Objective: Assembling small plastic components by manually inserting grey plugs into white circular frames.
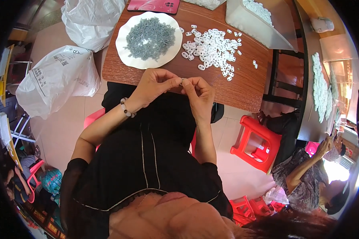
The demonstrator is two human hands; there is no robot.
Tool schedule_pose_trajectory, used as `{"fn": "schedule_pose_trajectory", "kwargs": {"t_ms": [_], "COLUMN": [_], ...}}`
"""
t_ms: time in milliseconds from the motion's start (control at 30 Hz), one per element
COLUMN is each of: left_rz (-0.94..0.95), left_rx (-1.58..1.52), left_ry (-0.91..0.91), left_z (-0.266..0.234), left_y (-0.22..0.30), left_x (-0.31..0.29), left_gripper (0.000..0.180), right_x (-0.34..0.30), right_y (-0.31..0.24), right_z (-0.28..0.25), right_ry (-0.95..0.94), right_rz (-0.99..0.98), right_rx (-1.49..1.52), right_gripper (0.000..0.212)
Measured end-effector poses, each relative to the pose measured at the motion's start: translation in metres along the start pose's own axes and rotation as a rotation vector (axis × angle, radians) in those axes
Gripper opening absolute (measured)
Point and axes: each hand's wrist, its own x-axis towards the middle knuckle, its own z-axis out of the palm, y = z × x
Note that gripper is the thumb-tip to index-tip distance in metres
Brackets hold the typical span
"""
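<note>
Work on one tiny pale piece (pixel 182 82) seems under way above the near edge of the brown wood-grain counter (pixel 243 89); whether it is finished cannot be told. Plenty appears left: slim grey rods (pixel 151 38) heap a scalloped cream dish (pixel 125 56), beside loose white two-holed ovals (pixel 215 49). The left hand (pixel 157 85) and right hand (pixel 200 95) pinch the piece, each grip closed thumb-to-forefinger.

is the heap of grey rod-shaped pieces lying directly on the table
No, the grey rod-shaped pieces lie on a white wavy-edged plate, left of the loose white two-hole pieces.
</note>
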Motion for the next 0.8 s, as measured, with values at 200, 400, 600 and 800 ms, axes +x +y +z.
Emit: {"fn": "schedule_pose_trajectory", "kwargs": {"t_ms": [200, 400, 600, 800], "left_rz": [0.007, 0.377, 0.655, 0.648], "left_rx": [-0.042, 0.577, 1.070, 1.123], "left_ry": [-0.070, 0.016, 0.069, 0.077], "left_z": [0.010, 0.026, 0.041, 0.044], "left_y": [0.005, -0.006, -0.017, -0.015], "left_x": [0.010, 0.045, 0.074, 0.078], "left_gripper": [0.025, 0.018, 0.019, 0.015], "right_x": [-0.001, 0.001, -0.002, 0.000], "right_y": [-0.008, -0.016, -0.019, -0.013], "right_z": [-0.012, -0.037, -0.042, -0.043], "right_ry": [0.061, 0.206, 0.244, 0.242], "right_rz": [0.011, -0.057, -0.095, -0.067], "right_rx": [0.065, 0.111, 0.102, 0.114], "right_gripper": [0.012, 0.011, 0.012, 0.013]}}
